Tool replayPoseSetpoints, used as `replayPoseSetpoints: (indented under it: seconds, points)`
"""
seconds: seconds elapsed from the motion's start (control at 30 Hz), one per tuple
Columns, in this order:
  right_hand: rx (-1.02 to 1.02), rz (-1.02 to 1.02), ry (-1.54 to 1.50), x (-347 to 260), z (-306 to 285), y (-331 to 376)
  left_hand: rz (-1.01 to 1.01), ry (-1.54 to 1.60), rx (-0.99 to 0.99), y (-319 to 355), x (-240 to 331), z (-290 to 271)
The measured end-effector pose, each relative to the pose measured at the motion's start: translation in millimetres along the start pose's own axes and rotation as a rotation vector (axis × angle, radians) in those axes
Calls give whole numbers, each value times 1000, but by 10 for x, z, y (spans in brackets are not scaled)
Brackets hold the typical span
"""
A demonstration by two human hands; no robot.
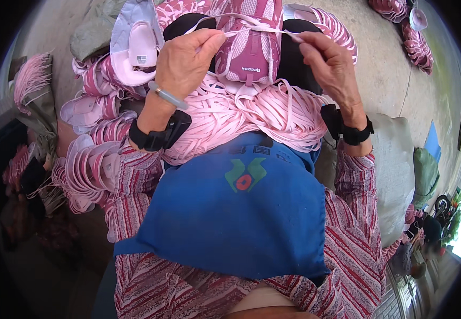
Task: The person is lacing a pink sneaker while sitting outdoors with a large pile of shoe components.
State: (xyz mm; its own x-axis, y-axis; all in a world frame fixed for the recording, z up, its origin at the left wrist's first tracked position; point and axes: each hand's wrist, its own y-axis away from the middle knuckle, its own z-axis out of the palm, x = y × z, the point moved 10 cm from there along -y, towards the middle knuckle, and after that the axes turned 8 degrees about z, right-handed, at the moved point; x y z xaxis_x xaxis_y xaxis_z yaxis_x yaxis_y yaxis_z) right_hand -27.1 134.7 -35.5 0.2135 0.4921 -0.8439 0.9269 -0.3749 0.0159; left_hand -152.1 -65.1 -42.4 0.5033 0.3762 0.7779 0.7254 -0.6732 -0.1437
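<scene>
A dusky-pink sports shoe [247, 59] with pale mesh panels rests between my knees, its heel toward me. Above the shoe, a pale pink shoelace [262, 26] stretches from hand to hand, crossed or looped over itself near the middle. My left hand [188, 59] pinches one side of the lace between thumb and fingers. On the other side, my right hand [330, 61] grips the lace with bent fingers. A large heap of loose pink laces [283, 111] lies over my lap, just below the shoe and on top of my blue apron [230, 223].
Stacked pink shoe uppers [95, 165] crowd my left side, and an upright shoe piece with a pale insole [141, 48] stands by my left hand. Striped uppers [334, 32] lie beyond my right knee. More shoes [417, 48] sit on the concrete floor. A pale sack [392, 170] stands at right.
</scene>
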Motion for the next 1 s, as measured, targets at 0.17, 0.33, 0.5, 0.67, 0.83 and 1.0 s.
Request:
replayPoseSetpoints:
  seconds: [0.17, 0.33, 0.5, 0.67, 0.83, 1.0]
  points:
    - [38, -212, 253, -244, 157, 53, 68, 10, -6, -82, -17, 37]
    - [-60, 44, 90, -30, 231, 16, 13, -128, -107, -144, -115, 80]
    - [15, -35, 224, -70, 241, -27, 52, -192, -34, -245, -70, 49]
    - [120, -101, 167, -103, 189, -119, 115, -249, -26, -316, -2, 97]
    - [98, -89, 184, -87, 235, -188, 62, -167, -146, -347, -65, 230]
    - [65, -62, 190, -61, 248, -210, 18, -204, -156, -399, -157, 64]
